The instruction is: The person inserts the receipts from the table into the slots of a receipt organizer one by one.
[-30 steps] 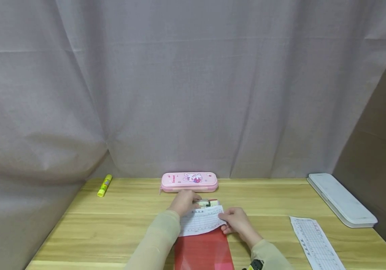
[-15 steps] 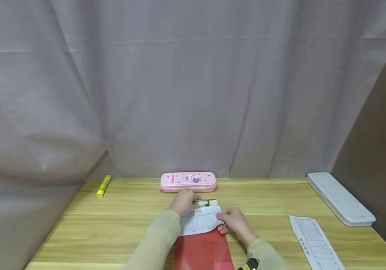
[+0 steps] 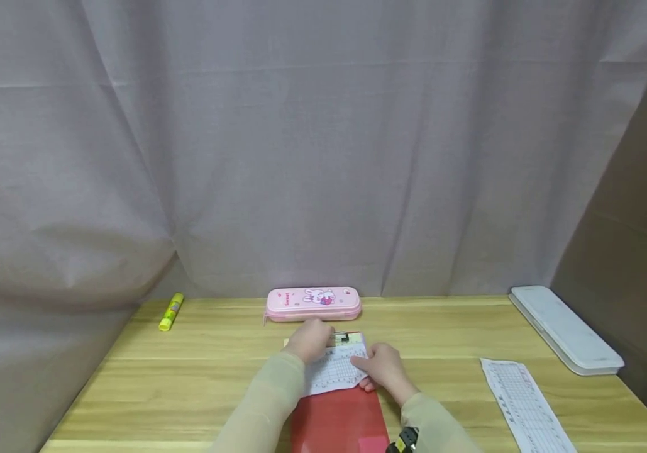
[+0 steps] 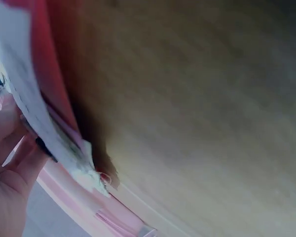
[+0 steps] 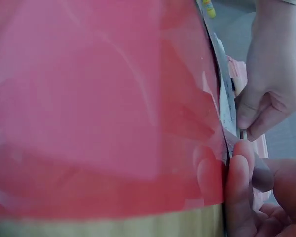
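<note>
A red file folder [image 3: 337, 418] lies on the wooden table with a printed sheet of paper [image 3: 331, 371] over its upper part. At its top edge, my left hand [image 3: 309, 341] pinches the metal clip [image 3: 341, 338]; in the left wrist view, the thumb and fingers [image 4: 32, 165] close around its dark end. My right hand [image 3: 385, 372] pinches the right edge of the sheet together with the folder. The right wrist view has the red cover [image 5: 113, 98] raised in front of the camera, my right fingers [image 5: 239, 182] at its edge.
Just behind the folder lies a pink pencil case [image 3: 313, 304] with a rabbit print. A yellow glue stick [image 3: 171, 311] is at the far left. To the right are a second printed sheet [image 3: 527, 402] and a long white case [image 3: 566, 328]. Grey curtain [image 3: 300, 157] closes off the back.
My right hand has shifted slightly left, taking the sheet's right edge with it, so the sheet sits more in line with the folder. My left hand stays at the clip, its fingers more curled.
</note>
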`<state>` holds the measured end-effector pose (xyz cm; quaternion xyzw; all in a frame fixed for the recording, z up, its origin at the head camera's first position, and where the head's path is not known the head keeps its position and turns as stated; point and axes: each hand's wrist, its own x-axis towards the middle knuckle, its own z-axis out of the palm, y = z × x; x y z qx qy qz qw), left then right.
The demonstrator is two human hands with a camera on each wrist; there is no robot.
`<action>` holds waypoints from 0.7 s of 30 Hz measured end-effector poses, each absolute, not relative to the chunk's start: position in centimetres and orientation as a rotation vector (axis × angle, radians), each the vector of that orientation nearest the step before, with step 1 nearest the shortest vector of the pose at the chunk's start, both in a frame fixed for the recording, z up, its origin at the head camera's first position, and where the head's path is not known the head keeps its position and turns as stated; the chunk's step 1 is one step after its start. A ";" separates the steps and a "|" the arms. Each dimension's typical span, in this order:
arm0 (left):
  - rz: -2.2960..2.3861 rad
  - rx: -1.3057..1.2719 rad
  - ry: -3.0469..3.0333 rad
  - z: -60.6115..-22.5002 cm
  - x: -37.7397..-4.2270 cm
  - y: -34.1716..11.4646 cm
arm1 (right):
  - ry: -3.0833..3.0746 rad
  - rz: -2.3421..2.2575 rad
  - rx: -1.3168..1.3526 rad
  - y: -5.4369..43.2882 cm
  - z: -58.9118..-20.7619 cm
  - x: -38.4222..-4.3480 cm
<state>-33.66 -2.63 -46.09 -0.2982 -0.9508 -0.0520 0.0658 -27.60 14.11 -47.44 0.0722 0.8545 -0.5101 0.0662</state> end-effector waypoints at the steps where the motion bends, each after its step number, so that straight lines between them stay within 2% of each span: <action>1: -0.173 -0.890 -2.874 -46.1 -33.7 -2.6 | 2.579 -1.524 0.217 14.1 -47.5 -27.7; 21: -0.263 -0.877 -2.818 -46.1 -33.8 -2.7 | 2.536 -1.399 0.261 14.1 -46.2 -28.4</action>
